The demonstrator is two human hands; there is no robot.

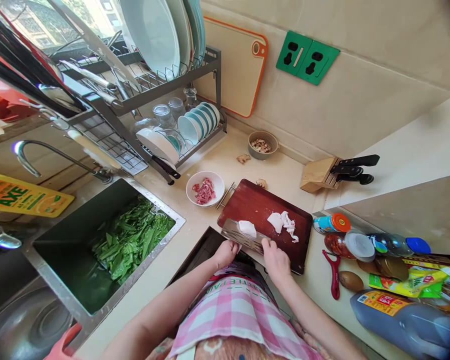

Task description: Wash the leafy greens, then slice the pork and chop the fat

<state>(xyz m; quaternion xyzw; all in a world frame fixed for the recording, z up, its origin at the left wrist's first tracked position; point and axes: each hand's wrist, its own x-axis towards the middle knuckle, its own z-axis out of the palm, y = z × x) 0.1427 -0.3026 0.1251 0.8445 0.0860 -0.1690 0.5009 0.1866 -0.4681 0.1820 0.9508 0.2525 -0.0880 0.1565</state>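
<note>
A dark red cutting board (260, 205) lies on the counter in front of me. A cleaver (243, 236) rests flat at its near edge with a white slab of fat (247, 228) on the blade. My right hand (275, 257) grips the cleaver's handle end. My left hand (226, 251) is curled at the blade's left end, touching it. More white pieces of fat (285, 222) lie on the board to the right. A white bowl of sliced red meat (205, 188) stands just left of the board.
A sink (60, 245) full of leafy greens (131, 237) is at my left. A dish rack (180, 95) with plates stands behind it. A knife block (320, 174), a small bowl (263, 144), bottles (354, 243), a red peeler (333, 275) and kiwis (350, 281) crowd the right side.
</note>
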